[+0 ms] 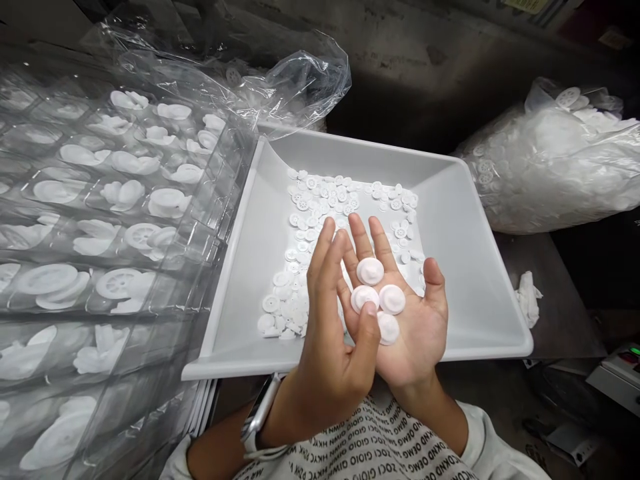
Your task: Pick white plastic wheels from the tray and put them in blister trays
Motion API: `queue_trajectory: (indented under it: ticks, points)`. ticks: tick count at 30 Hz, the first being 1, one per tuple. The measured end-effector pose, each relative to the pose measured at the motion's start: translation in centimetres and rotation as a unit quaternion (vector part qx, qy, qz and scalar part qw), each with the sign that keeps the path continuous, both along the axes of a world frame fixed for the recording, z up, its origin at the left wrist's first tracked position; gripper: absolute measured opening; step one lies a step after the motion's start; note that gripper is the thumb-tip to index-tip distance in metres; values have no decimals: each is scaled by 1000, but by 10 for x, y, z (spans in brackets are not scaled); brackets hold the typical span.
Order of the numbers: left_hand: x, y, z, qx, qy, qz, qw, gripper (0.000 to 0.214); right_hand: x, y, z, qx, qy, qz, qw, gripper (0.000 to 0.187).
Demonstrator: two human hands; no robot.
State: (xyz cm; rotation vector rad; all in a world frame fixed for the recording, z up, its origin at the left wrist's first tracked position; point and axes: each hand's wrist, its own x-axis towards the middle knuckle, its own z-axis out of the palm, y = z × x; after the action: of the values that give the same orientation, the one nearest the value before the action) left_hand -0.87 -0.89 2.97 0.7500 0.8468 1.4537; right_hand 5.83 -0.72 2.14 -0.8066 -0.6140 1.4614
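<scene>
We hold four white discs [392, 299] over the near half of the grey tray [453, 200], in the palm and on the lower fingers of our right hand [413, 330]. That hand is spread and turned upward, its thumb well away from the discs. Our left hand [330, 333] stands on edge beside it, over the same tray, fingers straight and thumb [367, 337] bent inward. The thumb's tip lies on or just over one disc; we cannot tell how firmly it presses, and we see no pinch.

To handle this well, we do best with a level, slightly cupped right palm, since thin round pieces probably slide easily. A light thumb should move one disc at a time, with its neighbours undisturbed. The faces turned up show a raised centre, so spacing the discs without overlap lets us look at each one properly. Working above the tray makes sense: a slipped disc likely lands among the loose discs [280, 303] on its floor.

We should mind our elbows. Clear compartments [105, 317] with white pieces stand left of the tray, a clear plastic bag [315, 83] gapes past its far left corner, and a filled bag [565, 173] bulges at its right.
</scene>
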Motion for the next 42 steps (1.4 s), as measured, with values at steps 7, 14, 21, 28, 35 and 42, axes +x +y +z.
queue_trajectory:
  ticks: [7, 14, 21, 28, 35, 42]
  points:
    - [-20, 3, -14, 25, 10, -40, 999, 58, -11, 4, 1, 22, 69, 14, 997, 68]
    - [-29, 3, -13, -34, -34, -81, 996, 61, -21, 6, 2, 6, 52, 17, 998, 68]
    - [-41, 6, -25, 11, 48, -132, 990, 66, -25, 8, 2, 16, 100, 8, 995, 65]
    - [-44, 11, -34, 64, 107, -139, 983, 68, -24, 11, -2, 15, 197, 22, 980, 69]
    - [-43, 11, -37, 59, 67, -135, 987, 61, -22, 14, -6, 16, 225, 26, 974, 68]
    - [-42, 9, -38, 98, 171, -113, 974, 72, -20, 15, -8, 23, 274, 15, 961, 69]
